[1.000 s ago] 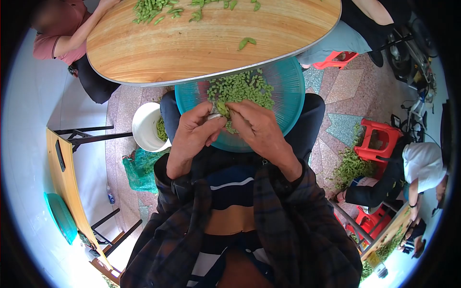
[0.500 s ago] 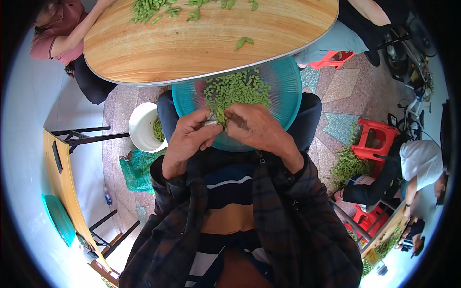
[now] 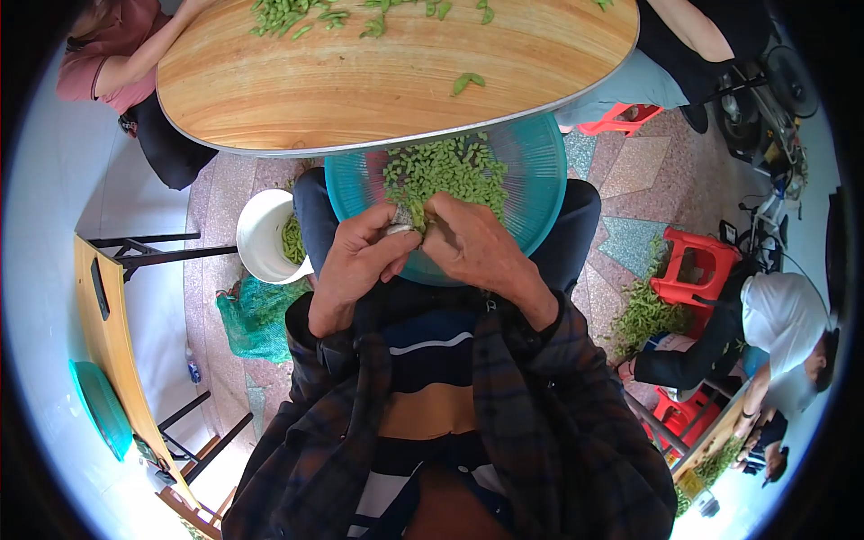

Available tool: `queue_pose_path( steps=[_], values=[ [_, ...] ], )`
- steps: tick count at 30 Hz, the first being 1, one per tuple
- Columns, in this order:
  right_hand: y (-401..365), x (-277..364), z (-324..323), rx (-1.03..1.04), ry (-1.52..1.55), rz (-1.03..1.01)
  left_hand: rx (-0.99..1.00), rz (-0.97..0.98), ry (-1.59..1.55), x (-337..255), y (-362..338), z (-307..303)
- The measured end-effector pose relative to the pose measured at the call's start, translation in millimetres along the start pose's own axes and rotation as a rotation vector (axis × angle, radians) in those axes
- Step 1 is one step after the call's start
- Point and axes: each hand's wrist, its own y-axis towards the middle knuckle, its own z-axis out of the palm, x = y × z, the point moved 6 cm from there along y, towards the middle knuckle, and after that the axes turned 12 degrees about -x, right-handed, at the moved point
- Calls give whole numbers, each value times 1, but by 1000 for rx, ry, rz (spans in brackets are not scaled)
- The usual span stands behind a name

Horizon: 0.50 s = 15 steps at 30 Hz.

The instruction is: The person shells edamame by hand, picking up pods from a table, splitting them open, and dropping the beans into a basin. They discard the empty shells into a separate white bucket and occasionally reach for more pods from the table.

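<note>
A green bean pod is pinched between my two hands over the near part of a teal basket. My left hand has its thumb and forefinger closed on the pod's left side, with something pale at the thumb tip. From the right, my right hand grips the same pod, its fingers curled. Many shelled green beans lie in the basket, just beyond my fingers. The basket rests between my knees, partly under the table edge.
Pods lie on the wooden table ahead. A white bucket with pods and a green net bag are at the left. Red stools, a pile of pods and a seated person are at the right. Two people sit at the table.
My right hand's fingers have closed in more around the pod. My left hand stays nearly in place. The person at the right has shifted slightly, and the whole view has tilted a little.
</note>
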Motion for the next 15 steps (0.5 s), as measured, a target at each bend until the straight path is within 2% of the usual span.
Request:
queue_pose_path(
  steps=[5,7,8,10,11,13,15],
  values=[
    [-3,-8,-2,-15,105,88,-104,10,-34,-6,-5,-18],
    [-4,-21,-7,18,-1,256,-238,13,-14,-11,-10,-42],
    [-5,-30,-7,14,-19,232,-312,16,-2,-13,-16,-58],
    [-10,-52,-11,-21,-188,-13,-531,19,46,-12,-29,-104],
    [-12,-60,-13,-27,-211,-35,-667,15,-4,-4,-36,-133],
    [-15,-59,-17,-117,-309,-198,-803,15,-34,17,-49,-194],
    [-8,-53,-27,-120,-324,-176,-912,-49,-28,33,-59,-240]
  ],
)
